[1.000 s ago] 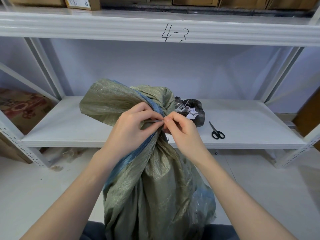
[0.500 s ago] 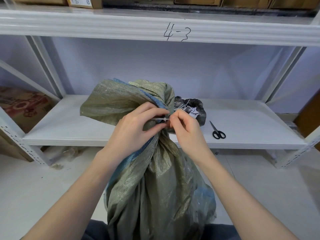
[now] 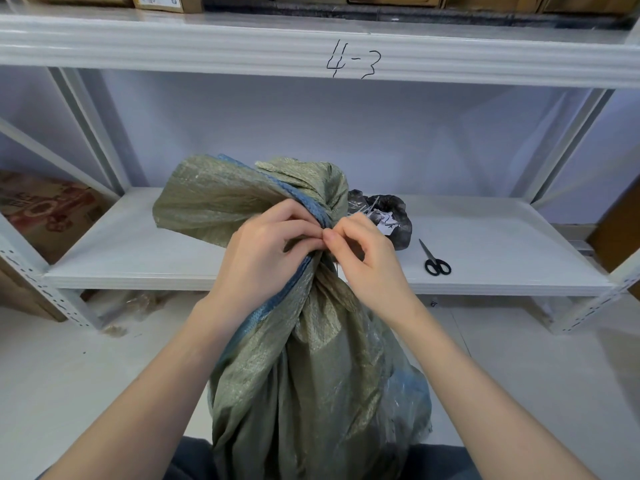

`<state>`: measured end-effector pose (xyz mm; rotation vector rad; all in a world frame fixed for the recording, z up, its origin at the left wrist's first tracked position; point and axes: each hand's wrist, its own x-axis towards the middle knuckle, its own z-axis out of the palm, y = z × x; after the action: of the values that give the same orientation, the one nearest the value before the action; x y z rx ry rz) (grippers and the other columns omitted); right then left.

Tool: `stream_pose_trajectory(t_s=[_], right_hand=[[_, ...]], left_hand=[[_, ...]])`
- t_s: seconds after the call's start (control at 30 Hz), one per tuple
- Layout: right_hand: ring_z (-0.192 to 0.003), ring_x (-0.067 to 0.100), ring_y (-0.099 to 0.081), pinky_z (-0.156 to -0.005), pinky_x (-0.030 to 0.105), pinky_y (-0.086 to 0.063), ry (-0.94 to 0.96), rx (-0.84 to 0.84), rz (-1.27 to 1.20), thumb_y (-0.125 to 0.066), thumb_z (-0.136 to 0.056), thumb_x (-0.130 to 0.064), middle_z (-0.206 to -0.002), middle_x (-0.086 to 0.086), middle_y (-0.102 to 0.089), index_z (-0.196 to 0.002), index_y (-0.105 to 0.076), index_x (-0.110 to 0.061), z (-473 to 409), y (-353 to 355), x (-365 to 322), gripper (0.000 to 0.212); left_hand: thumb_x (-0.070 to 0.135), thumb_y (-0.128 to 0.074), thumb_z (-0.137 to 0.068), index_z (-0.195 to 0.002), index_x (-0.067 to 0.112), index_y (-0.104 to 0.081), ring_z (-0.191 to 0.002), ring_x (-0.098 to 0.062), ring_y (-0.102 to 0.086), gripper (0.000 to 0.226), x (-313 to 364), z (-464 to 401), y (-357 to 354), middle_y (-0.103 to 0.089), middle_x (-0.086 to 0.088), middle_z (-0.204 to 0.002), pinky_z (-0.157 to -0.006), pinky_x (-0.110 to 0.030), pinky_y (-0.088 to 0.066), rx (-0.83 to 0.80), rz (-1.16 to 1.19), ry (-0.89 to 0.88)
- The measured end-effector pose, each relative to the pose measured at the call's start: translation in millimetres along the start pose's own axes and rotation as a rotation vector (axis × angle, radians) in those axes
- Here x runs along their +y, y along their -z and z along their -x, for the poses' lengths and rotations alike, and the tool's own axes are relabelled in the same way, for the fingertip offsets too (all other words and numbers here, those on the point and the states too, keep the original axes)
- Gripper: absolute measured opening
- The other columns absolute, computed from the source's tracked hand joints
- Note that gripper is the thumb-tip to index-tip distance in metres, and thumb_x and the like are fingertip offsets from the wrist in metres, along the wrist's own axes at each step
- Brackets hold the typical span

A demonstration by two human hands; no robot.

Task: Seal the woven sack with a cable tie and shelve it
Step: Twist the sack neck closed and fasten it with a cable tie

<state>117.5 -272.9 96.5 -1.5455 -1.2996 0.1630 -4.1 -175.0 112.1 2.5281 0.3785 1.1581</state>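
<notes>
A green woven sack (image 3: 311, 368) with a blue edge stripe stands on the floor before me, its neck gathered and its loose top flopped over to the left. My left hand (image 3: 263, 258) is wrapped around the gathered neck. My right hand (image 3: 363, 261) pinches at the same spot, fingertips meeting my left thumb. The cable tie is almost wholly hidden between the fingers; only a thin dark strand (image 3: 335, 268) hangs below my right hand.
The white shelf (image 3: 502, 251) behind the sack carries black scissors (image 3: 435, 260) and a dark plastic bag (image 3: 394, 220) with ties and paper scraps. The beam above is marked "4-3" (image 3: 353, 62). A printed cardboard box (image 3: 45, 213) sits at left.
Both hands have closed tighter together on the sack's neck; the pale tie end seen between the fingertips earlier is now covered. The sack's top has shifted slightly.
</notes>
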Motion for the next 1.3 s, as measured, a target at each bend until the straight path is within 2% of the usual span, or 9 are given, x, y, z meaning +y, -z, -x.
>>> stream_pose_trajectory(t_s=[0.2,0.4,0.57,0.7,0.83,0.97,1.07,1.23,1.3], right_hand=[[-0.068,0.004,-0.039,-0.064,0.013,-0.032,0.033,-0.010,0.030,-0.048,-0.092,-0.019,-0.080,-0.004,-0.039,-0.071,-0.049,-0.002,-1.2,0.8,1.9,0.027],[-0.071,0.005,-0.041,-0.066,0.014,-0.034,0.043,-0.013,0.044,-0.048,-0.093,-0.015,-0.087,0.002,-0.042,-0.076,-0.052,0.001,-2.1,1.4,3.1,0.023],[-0.075,0.014,-0.047,-0.069,0.027,-0.039,0.051,-0.007,0.060,-0.045,-0.092,-0.019,-0.089,0.006,-0.045,-0.078,-0.053,0.003,-3.0,1.6,2.6,0.026],[-0.078,0.013,-0.049,-0.071,0.026,-0.040,0.050,-0.004,0.063,-0.045,-0.091,-0.017,-0.091,0.007,-0.048,-0.079,-0.054,0.002,-3.8,0.6,2.5,0.025],[-0.074,0.003,-0.045,-0.067,0.013,-0.035,0.039,0.000,0.040,-0.045,-0.091,-0.014,-0.089,0.000,-0.045,-0.074,-0.051,-0.012,-4.1,1.6,1.6,0.019],[-0.075,0.010,-0.047,-0.067,0.012,-0.035,0.035,0.025,-0.002,-0.045,-0.090,-0.013,-0.089,0.004,-0.047,-0.064,-0.042,-0.027,-5.4,0.2,-0.6,0.030],[-0.069,0.016,-0.046,-0.064,0.019,-0.034,0.007,0.063,-0.032,-0.047,-0.090,-0.017,-0.080,0.009,-0.048,-0.062,-0.047,-0.010,-5.3,2.4,1.2,0.029],[-0.062,0.007,-0.039,-0.063,0.029,-0.034,-0.023,0.005,0.014,-0.045,-0.091,-0.041,-0.066,-0.006,-0.036,-0.059,-0.040,-0.020,-1.4,1.6,2.7,0.039],[-0.064,0.008,-0.039,-0.062,0.029,-0.032,0.001,-0.019,-0.006,-0.046,-0.092,-0.037,-0.068,-0.004,-0.036,-0.060,-0.043,-0.015,-1.8,0.3,1.8,0.038]], left_hand=[[0.033,-0.057,-0.083,-0.085,0.024,-0.070,-0.087,-0.002,-0.055,0.017,-0.3,1.2,-3.4,-0.065,0.011,-0.091,-0.084,-0.023,-0.026,0.003,-0.137,-0.017],[0.026,-0.061,-0.083,-0.084,0.019,-0.067,-0.089,-0.003,-0.056,0.009,-0.8,0.2,-6.8,-0.065,0.009,-0.094,-0.087,-0.022,-0.032,-0.011,-0.120,-0.042],[0.015,-0.065,-0.082,-0.082,0.014,-0.064,-0.088,-0.006,-0.056,0.001,-0.9,-0.7,-8.6,-0.066,0.004,-0.093,-0.084,-0.026,-0.039,-0.017,-0.101,-0.065],[0.009,-0.064,-0.082,-0.081,0.011,-0.063,-0.087,-0.009,-0.057,0.003,-0.4,-1.4,-9.5,-0.065,0.001,-0.092,-0.082,-0.031,-0.044,-0.020,-0.090,-0.077],[0.009,-0.059,-0.084,-0.082,0.009,-0.062,-0.087,-0.020,-0.062,0.004,1.3,-1.5,-10.1,-0.065,-0.001,-0.093,-0.079,-0.038,-0.050,-0.031,-0.068,-0.071],[0.012,-0.056,-0.086,-0.085,0.008,-0.061,-0.086,-0.023,-0.062,0.007,5.2,-0.7,-11.9,-0.063,-0.001,-0.094,-0.075,-0.040,-0.051,-0.021,-0.064,-0.051],[0.013,-0.058,-0.087,-0.084,0.008,-0.061,-0.081,-0.023,-0.060,0.007,6.3,-1.5,-11.7,-0.061,-0.003,-0.087,-0.073,-0.039,-0.050,0.011,-0.051,-0.050],[0.012,-0.059,-0.083,-0.079,0.009,-0.063,-0.075,-0.016,-0.054,0.006,5.0,2.0,-11.9,-0.061,-0.003,-0.080,-0.072,-0.033,-0.044,0.000,-0.072,-0.051],[0.016,-0.057,-0.083,-0.080,0.009,-0.062,-0.074,-0.020,-0.056,0.009,4.6,2.9,-10.2,-0.061,-0.003,-0.080,-0.070,-0.034,-0.045,-0.005,-0.045,-0.022]])
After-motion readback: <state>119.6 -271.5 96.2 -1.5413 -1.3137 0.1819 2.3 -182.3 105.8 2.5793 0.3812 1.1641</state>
